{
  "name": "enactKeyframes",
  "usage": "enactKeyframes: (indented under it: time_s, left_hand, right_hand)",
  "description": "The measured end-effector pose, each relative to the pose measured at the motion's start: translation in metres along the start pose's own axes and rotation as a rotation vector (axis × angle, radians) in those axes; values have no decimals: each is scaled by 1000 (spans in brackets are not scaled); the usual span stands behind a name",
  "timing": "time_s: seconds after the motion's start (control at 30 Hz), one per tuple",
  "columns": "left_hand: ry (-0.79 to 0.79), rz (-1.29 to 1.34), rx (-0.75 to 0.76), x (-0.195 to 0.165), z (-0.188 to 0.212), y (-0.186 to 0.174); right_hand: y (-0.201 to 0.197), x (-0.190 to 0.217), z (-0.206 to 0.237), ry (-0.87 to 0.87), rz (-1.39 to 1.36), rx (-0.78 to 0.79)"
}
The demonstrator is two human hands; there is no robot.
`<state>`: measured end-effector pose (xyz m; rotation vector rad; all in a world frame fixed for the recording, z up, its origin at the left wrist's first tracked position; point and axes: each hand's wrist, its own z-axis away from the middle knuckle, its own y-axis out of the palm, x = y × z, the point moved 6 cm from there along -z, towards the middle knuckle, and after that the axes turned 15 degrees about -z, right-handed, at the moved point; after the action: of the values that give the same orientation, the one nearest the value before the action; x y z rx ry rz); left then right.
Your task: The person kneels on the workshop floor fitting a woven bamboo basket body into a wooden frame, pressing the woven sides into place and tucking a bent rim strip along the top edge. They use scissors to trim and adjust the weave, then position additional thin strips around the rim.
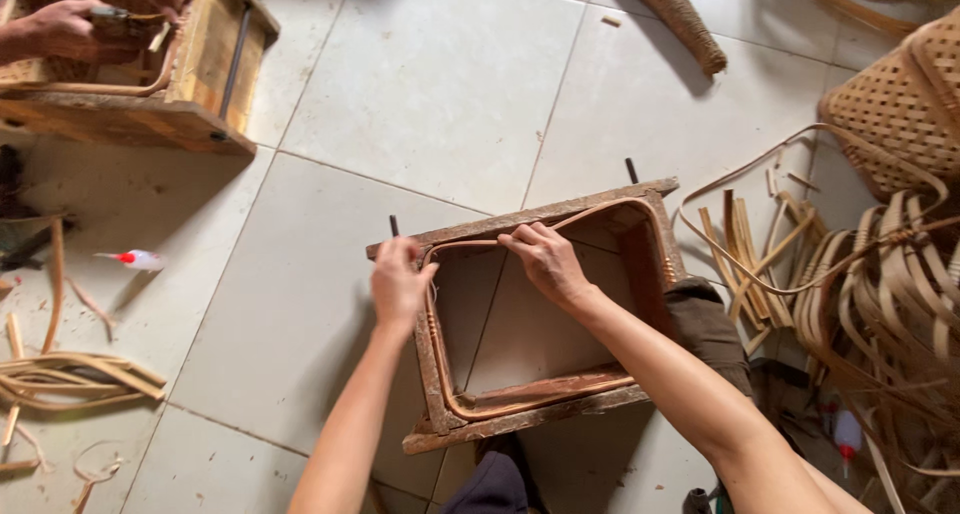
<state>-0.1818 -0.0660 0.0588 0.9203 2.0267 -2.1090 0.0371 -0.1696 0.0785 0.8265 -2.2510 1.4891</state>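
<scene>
— Against the far wall of the wooden frame (540, 217), that's where both hands sit. The left hand (398, 284) is closed over the frame's far-left corner, fingers curled around the edge beside a dark metal pin (394, 225).

— And the right hand (545, 262)?

— Just inside the frame, fingers bent and pressing the rattan hoop (545, 392) against that far wall (thumb toward the left hand). The hoop lines the inside of the frame all round, so its long axis runs with the frame's, left to right and tilted slightly.

— Which hand is nearer the hoop?

— The right one, touching it; whether the left touches it, I cannot tell.

— Anything else about?

— Right of the frame, loose cane strips (880, 274); beyond its far-left corner, another person's hands (60, 29) at a second wooden frame (130, 119).
</scene>
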Motion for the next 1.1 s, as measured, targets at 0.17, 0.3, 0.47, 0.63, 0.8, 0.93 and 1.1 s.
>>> enactKeyframes:
  time_s: [0.17, 0.3, 0.47, 0.63, 0.8, 0.93, 1.1]
  left_hand:
    - [547, -305, -234, -111, -3, 46]
    - [518, -234, -80, -117, -14, 74]
    - [482, -292, 8, -118, -17, 86]
    - [485, -255, 93, -121, -25, 88]
    - [478, -234, 237, -113, -23, 87]
    - [522, -220, 235, -117, -23, 83]
    - [527, -246, 285, -121, -22, 79]
  right_hand:
    - [-6, -9, 7, 96, -111, 42]
    - [-40, -23, 23, -19, -115, 97]
    - [-118, -101, 78, 532, 461, 130]
    - [-113, -125, 114, 694, 455, 232]
    - [-108, -127, 111, 683, 595, 305]
    - [-107, -126, 109, 750, 700, 452]
    - [-105, -124, 103, 749, 808, 569]
